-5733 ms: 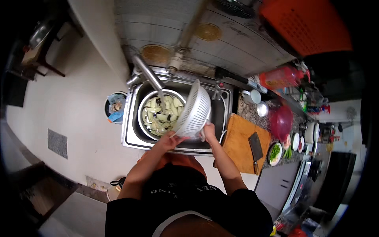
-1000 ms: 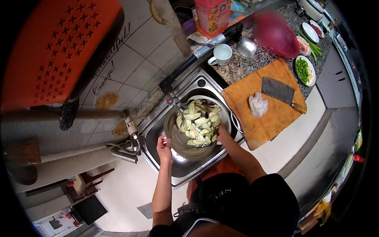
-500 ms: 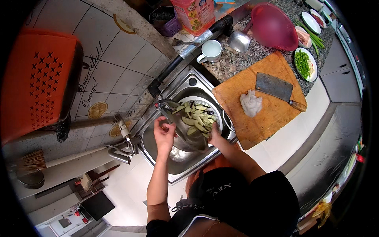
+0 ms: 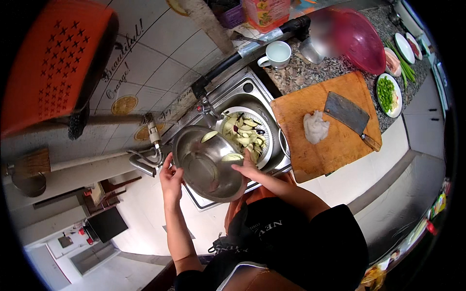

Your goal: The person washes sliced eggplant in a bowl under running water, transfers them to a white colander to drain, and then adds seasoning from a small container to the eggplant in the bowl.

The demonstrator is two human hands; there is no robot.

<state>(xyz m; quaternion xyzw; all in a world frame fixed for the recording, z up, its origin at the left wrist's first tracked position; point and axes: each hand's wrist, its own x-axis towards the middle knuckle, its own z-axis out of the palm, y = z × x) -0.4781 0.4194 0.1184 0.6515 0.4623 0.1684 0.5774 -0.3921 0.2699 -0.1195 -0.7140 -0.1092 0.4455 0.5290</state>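
Note:
A round metal bowl (image 4: 199,180) is tilted over the sink's left part, with two eggplant slices (image 4: 209,136) inside. My left hand (image 4: 171,178) grips its left rim, thumb apart from the fingers. At the opposite rim is my right hand (image 4: 248,167), its thumb over the edge beside the second slice and its fingers on the outer side. Next to that hand, in the sink, a white round basket (image 4: 269,139) contains many pale green eggplant slices (image 4: 248,123), some with dark skin.
A tap (image 4: 206,107) rises at the steel sink (image 4: 253,77). On the right, a wooden cutting board (image 4: 301,157) carries a cleaver (image 4: 346,112) and a whitish lump (image 4: 316,127). Behind are a white mug (image 4: 278,54), a red basin (image 4: 361,46) and a plate of chopped greens (image 4: 387,94).
The metal bowl has moved left and tipped so its inside faces up, apart from the basket. Both hands moved left with it. More slices now lie in the basket.

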